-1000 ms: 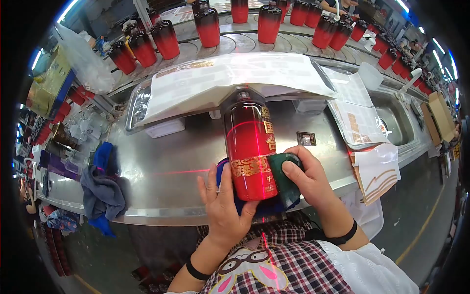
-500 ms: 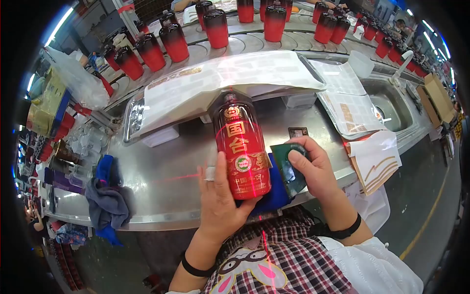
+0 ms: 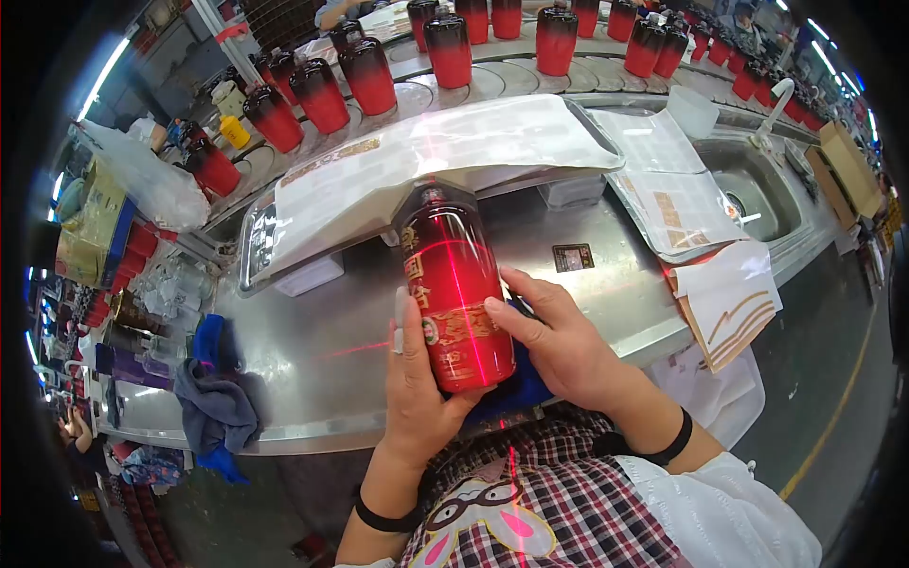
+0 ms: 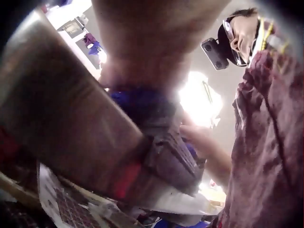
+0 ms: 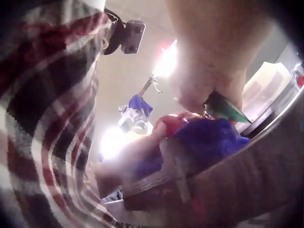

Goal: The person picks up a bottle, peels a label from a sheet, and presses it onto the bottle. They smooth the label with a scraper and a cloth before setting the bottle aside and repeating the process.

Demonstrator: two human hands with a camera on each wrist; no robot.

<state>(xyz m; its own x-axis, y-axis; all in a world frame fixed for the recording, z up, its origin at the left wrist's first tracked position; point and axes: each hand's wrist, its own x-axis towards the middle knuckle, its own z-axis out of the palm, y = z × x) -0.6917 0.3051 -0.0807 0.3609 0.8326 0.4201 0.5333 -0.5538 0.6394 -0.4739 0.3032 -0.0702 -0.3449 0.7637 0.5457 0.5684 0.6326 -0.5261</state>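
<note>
A red glass bottle (image 3: pixel 457 284) with a dark top and gold lettering lies tilted at the bench's front edge, its neck pointing away from me. My left hand (image 3: pixel 417 388) grips its lower left side, fingers along the glass and thumb by the base. On the other side my right hand (image 3: pixel 568 350) is at the bottle, thumb and fingertips on its right flank. A flat green scraper (image 5: pixel 225 108) juts from that hand in the right wrist view; the hand hides it in the head view. Blue cloth (image 5: pixel 209 137) lies beneath the bottle.
A tray with white sheets (image 3: pixel 445 142) stands behind the bottle. Printed sheets (image 3: pixel 677 204) and a sink (image 3: pixel 757 194) are to the right. A grey towel (image 3: pixel 216 402) hangs over the left front edge. Several red-black bottles (image 3: pixel 447 49) line the conveyor (image 3: pixel 492 76) beyond.
The bottle has turned about its length, first bringing its front lettering upward, then carrying it left. My right hand drew the green scraper off the bottle, then came back to its right side.
</note>
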